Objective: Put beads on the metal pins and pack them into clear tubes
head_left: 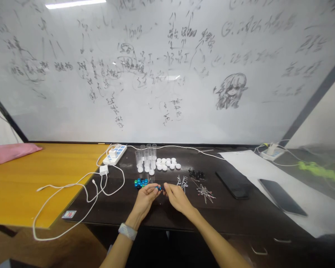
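My left hand pinches a small shiny blue ball between thumb and fingertips. Close against it, my right hand has thumb and finger pressed together at the ball's right side; whatever small dark piece is in them is too small to name. Behind my left hand lies a cluster of blue and green balls. Bent silvery metal pieces lie just beyond my right hand. Farther right are small black parts and a heap of thin metal pins.
Clear plastic tubes stand at the back beside several white caps. A black phone and a grey phone lie to the right, near a white sheet. Left, white cables trail from a power strip.
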`<state>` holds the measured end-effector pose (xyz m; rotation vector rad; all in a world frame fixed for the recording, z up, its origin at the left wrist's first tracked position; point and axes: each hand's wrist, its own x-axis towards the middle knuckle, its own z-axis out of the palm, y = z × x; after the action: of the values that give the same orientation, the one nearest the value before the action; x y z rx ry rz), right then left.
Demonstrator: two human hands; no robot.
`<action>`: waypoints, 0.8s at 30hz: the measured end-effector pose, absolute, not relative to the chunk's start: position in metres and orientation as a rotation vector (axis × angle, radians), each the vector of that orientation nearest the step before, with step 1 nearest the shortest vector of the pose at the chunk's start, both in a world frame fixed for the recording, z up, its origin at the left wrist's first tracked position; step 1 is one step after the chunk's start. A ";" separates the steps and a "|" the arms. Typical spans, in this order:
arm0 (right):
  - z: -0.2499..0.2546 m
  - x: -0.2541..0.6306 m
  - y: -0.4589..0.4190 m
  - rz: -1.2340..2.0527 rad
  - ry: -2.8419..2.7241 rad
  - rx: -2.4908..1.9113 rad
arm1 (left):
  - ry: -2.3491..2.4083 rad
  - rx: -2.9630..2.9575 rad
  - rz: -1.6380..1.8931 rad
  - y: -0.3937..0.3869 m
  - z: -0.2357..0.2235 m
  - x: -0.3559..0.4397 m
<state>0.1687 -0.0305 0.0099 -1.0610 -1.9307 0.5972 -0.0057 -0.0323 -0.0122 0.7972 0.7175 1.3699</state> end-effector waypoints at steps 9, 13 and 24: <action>0.004 0.171 -0.034 0.673 -1.928 -0.978 | 0.751 0.824 1.347 -0.033 -0.013 -0.006; 0.002 0.171 -0.034 0.713 -1.869 -0.952 | 0.754 0.815 1.363 -0.033 -0.013 -0.006; -0.001 0.171 -0.035 0.683 -1.858 -0.953 | 0.766 0.820 1.363 -0.033 -0.012 -0.005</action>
<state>0.1715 -0.0354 -0.0014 -0.9526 -1.8581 0.6834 -0.0052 -0.0332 -0.0124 0.8196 0.7663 1.3629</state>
